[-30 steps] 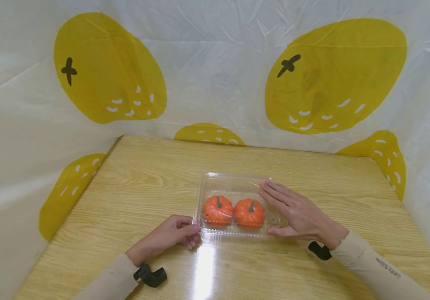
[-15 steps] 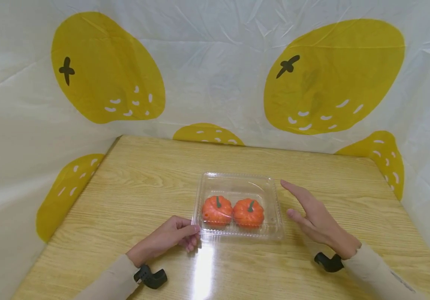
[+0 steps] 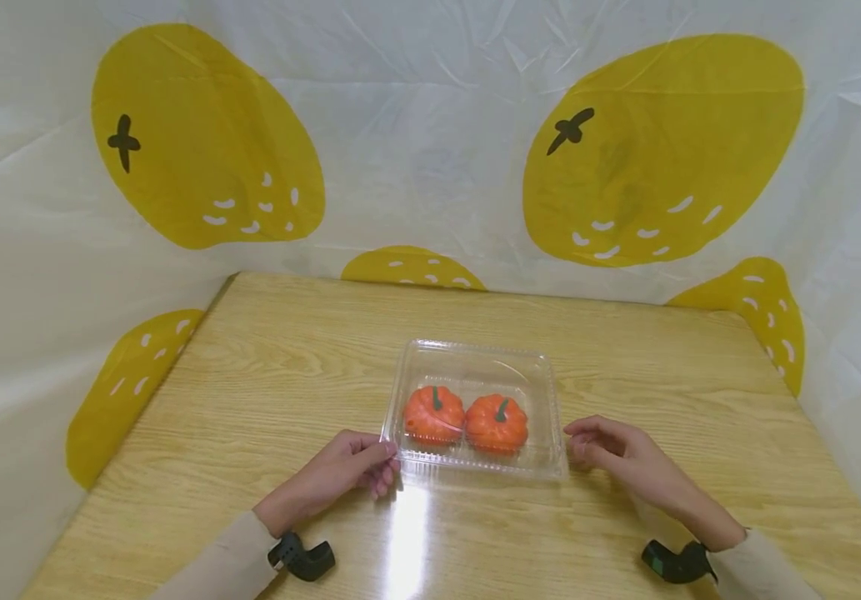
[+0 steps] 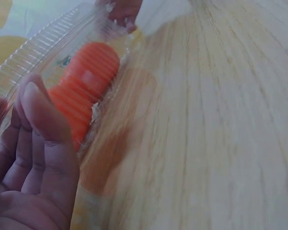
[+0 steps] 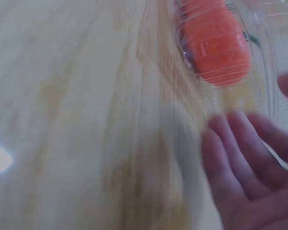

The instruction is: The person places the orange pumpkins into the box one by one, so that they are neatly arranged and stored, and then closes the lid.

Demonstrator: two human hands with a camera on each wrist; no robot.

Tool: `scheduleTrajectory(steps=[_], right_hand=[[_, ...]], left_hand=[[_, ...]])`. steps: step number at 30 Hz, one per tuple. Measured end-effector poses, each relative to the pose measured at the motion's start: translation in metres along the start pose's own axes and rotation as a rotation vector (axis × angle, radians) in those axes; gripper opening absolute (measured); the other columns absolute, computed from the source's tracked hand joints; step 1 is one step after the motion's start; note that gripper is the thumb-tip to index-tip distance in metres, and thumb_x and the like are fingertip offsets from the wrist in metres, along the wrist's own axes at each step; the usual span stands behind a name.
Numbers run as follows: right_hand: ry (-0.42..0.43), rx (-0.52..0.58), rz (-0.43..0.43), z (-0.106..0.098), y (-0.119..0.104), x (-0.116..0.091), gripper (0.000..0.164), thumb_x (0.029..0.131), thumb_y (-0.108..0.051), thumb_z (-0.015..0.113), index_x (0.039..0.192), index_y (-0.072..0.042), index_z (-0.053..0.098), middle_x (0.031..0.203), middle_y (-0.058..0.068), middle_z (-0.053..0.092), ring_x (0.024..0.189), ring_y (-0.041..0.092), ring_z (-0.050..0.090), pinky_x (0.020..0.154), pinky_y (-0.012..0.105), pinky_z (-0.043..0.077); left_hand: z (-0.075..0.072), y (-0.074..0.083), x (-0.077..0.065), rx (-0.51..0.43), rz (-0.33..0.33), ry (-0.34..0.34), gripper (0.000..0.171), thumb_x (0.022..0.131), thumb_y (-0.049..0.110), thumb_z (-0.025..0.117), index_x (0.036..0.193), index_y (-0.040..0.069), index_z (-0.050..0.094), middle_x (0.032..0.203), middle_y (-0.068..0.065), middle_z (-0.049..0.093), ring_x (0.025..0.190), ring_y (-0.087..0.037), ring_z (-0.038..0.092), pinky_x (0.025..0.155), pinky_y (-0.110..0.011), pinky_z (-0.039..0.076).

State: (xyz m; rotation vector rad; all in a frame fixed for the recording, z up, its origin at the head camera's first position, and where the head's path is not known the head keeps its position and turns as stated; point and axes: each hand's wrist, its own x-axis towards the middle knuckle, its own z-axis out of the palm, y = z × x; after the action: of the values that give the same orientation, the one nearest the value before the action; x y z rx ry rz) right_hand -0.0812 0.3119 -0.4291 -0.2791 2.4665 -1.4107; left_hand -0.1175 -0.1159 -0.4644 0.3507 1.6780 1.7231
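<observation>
A clear plastic clamshell container [image 3: 479, 346] sits on the wooden table [image 3: 302, 333] with its lid down. Inside lie two small orange pumpkins with green stems, the left pumpkin [image 3: 430, 423] beside the right pumpkin [image 3: 496, 425]. My left hand [image 3: 336, 479] pinches the container's rim at the front left corner, thumb on top and fingers below. My right hand [image 3: 640, 467] is beside the container's right edge, fingers loosely bent and thumb apart from them. In the right wrist view, the fingers [image 5: 245, 148] stand near the rim with the thumb on its far side.
A white cloth [image 3: 430, 167] printed with yellow fruit hangs behind the table and along both sides. Each wrist wears a black device, the left strap mount [image 3: 301, 557] and the right strap mount [image 3: 676, 562]. Light glares on the table in front of the container.
My right hand has come off the lid's right side, moved right, then lowered toward the front beside the container. The left hand keeps its hold on the corner.
</observation>
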Motion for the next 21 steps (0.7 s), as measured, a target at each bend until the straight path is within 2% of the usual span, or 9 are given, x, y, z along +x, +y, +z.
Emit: scheduleTrajectory(steps=[5,11,14,16,21], right_hand=[[-0.233,0.19,-0.051,0.003,0.008,-0.003,0.036,0.108,-0.011,0.05,0.134,0.014,0.054,0.114,0.013,0.072,0.097,0.005,0.069,0.082,0.026,0.062],[-0.379,0.357,-0.143,0.012,0.012,-0.002,0.028,0.108,-0.004,0.046,0.121,0.017,0.058,0.111,0.003,0.075,0.1,0.006,0.071,0.087,0.028,0.063],[-0.408,0.424,-0.169,0.015,0.012,-0.001,0.03,0.108,-0.001,0.042,0.121,0.022,0.056,0.113,0.003,0.075,0.103,0.007,0.071,0.089,0.029,0.063],[-0.399,0.451,-0.166,0.017,0.01,0.0,0.033,0.108,-0.002,0.04,0.12,0.025,0.055,0.112,0.003,0.076,0.103,0.009,0.072,0.089,0.029,0.063],[-0.317,0.45,-0.113,0.023,0.007,0.003,0.037,0.11,-0.007,0.041,0.114,0.027,0.056,0.103,0.0,0.076,0.095,0.009,0.073,0.083,0.029,0.064]], left_hand=[[0.001,0.0,0.0,0.006,0.023,0.015,0.042,0.107,0.029,0.055,0.104,-0.012,0.064,0.086,0.003,0.067,0.074,-0.007,0.062,0.068,-0.019,0.058],[0.003,0.0,0.001,0.007,0.031,0.027,0.043,0.108,0.029,0.053,0.105,-0.013,0.064,0.085,0.003,0.067,0.075,-0.007,0.063,0.069,-0.02,0.059],[0.004,0.0,0.002,0.012,0.028,0.044,0.042,0.108,0.027,0.052,0.105,-0.013,0.064,0.084,0.002,0.068,0.075,-0.007,0.064,0.07,-0.02,0.059],[0.004,0.0,0.003,0.013,0.023,0.06,0.041,0.108,0.025,0.051,0.105,-0.014,0.064,0.084,0.002,0.068,0.074,-0.008,0.064,0.069,-0.02,0.059],[0.006,0.0,0.006,0.006,0.013,0.09,0.037,0.107,0.019,0.049,0.104,-0.015,0.064,0.083,0.001,0.068,0.073,-0.008,0.063,0.068,-0.02,0.058]])
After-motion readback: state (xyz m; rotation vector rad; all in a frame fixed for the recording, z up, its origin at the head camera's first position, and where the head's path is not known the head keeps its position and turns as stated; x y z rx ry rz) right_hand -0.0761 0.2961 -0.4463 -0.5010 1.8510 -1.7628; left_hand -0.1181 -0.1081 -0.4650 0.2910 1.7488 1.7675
